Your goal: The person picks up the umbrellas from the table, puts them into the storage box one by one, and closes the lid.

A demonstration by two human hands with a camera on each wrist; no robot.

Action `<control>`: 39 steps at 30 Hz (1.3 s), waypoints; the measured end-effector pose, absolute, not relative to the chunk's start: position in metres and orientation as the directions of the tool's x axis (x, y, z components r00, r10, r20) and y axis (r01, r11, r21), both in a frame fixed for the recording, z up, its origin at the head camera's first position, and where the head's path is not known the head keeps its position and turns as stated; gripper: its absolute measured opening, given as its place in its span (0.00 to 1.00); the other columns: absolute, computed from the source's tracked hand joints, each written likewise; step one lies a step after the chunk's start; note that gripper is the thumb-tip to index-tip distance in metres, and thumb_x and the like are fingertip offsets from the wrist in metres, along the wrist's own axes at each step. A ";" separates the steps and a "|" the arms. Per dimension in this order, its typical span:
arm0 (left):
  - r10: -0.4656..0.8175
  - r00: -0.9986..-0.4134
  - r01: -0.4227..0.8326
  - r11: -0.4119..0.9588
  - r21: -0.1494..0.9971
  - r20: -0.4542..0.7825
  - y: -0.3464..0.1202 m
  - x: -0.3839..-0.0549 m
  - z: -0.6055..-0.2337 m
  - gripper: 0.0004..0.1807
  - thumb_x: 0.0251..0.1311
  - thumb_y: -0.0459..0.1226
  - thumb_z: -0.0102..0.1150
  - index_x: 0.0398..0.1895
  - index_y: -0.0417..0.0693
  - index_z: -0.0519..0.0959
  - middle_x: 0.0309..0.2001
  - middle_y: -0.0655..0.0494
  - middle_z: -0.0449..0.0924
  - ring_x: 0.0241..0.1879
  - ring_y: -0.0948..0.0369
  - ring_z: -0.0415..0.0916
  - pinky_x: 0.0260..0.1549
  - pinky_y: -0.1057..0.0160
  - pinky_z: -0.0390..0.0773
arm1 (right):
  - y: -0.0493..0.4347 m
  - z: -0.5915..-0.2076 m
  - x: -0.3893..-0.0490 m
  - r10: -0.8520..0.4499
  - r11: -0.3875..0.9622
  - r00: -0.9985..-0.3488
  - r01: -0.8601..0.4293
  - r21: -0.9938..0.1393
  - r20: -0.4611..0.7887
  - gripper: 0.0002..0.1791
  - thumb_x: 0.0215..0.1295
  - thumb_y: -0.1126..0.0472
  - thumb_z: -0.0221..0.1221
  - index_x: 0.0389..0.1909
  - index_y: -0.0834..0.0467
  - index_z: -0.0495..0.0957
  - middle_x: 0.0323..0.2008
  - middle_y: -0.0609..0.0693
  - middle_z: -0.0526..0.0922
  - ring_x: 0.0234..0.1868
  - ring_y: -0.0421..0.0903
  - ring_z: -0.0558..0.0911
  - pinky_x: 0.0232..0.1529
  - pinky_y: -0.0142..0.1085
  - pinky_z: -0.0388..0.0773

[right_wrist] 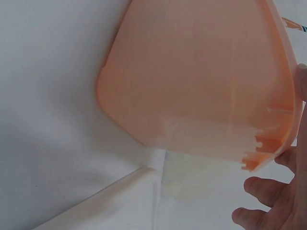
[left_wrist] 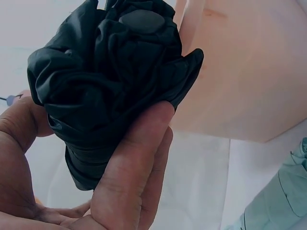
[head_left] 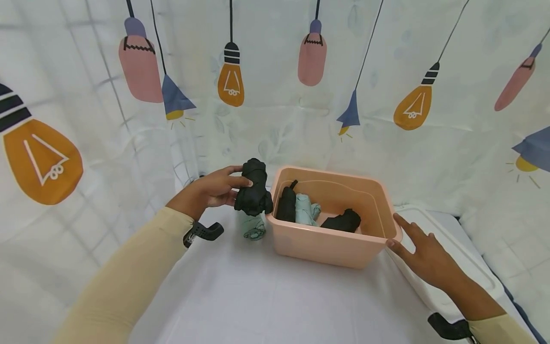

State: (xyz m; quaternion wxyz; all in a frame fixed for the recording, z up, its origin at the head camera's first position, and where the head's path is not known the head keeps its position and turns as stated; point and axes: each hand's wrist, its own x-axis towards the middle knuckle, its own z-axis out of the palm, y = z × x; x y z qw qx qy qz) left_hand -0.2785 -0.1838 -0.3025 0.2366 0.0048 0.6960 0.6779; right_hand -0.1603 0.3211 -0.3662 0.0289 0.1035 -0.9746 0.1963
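My left hand [head_left: 216, 187] grips a black folded umbrella [head_left: 253, 188], held up beside the left end of the peach plastic bin [head_left: 331, 246]. The left wrist view shows my thumb and fingers round the bunched fabric of the umbrella [left_wrist: 115, 72]. Below it on the table lies a pale green rolled bundle [head_left: 254, 228]. Inside the bin are a black rolled bundle with a strap [head_left: 287, 204], another pale green one [head_left: 304, 209] and a black one [head_left: 343, 221]. At the bin's right corner, my right hand [head_left: 429, 263] touches the rim with its thumb and fingers extended.
A white lid [head_left: 464, 272] lies flat to the right of the bin, partly under my right arm. White cloth covers the table [head_left: 258, 296]. Behind hangs a curtain [head_left: 275, 124] printed with lamps and bulbs.
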 end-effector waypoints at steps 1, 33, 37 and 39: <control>0.328 -0.888 -0.313 0.081 0.946 -0.322 -0.182 -0.279 -0.302 0.48 0.71 0.34 0.58 0.84 0.56 0.39 0.69 0.35 0.62 0.49 0.47 0.82 0.44 0.48 0.84 | 0.321 -0.366 -0.160 -0.192 0.901 -0.976 -0.216 -0.376 0.100 0.44 0.77 0.37 0.52 0.83 0.50 0.46 0.72 0.76 0.58 0.63 0.89 0.57 0.62 0.77 0.49; 0.337 -0.888 -0.308 0.070 0.949 -0.313 -0.140 -0.281 -0.282 0.46 0.68 0.34 0.62 0.82 0.58 0.48 0.65 0.38 0.70 0.53 0.43 0.81 0.46 0.44 0.83 | 0.323 -0.369 -0.160 -0.182 0.894 -0.981 -0.194 -0.404 0.068 0.43 0.78 0.37 0.50 0.84 0.47 0.44 0.73 0.77 0.55 0.64 0.90 0.52 0.63 0.78 0.46; 0.328 -0.889 -0.311 0.077 0.947 -0.319 -0.133 -0.282 -0.283 0.46 0.68 0.35 0.64 0.82 0.58 0.48 0.64 0.38 0.71 0.53 0.44 0.81 0.46 0.46 0.84 | 0.323 -0.369 -0.160 -0.185 0.893 -0.980 -0.199 -0.404 0.073 0.43 0.78 0.37 0.50 0.84 0.48 0.44 0.73 0.77 0.55 0.65 0.90 0.52 0.63 0.77 0.46; 0.327 -0.889 -0.311 0.078 0.947 -0.319 -0.129 -0.282 -0.283 0.47 0.68 0.35 0.64 0.83 0.58 0.47 0.64 0.38 0.70 0.54 0.43 0.81 0.46 0.46 0.84 | 0.322 -0.369 -0.160 -0.182 0.894 -0.980 -0.197 -0.402 0.074 0.43 0.78 0.37 0.50 0.84 0.48 0.44 0.73 0.77 0.55 0.65 0.90 0.53 0.63 0.77 0.46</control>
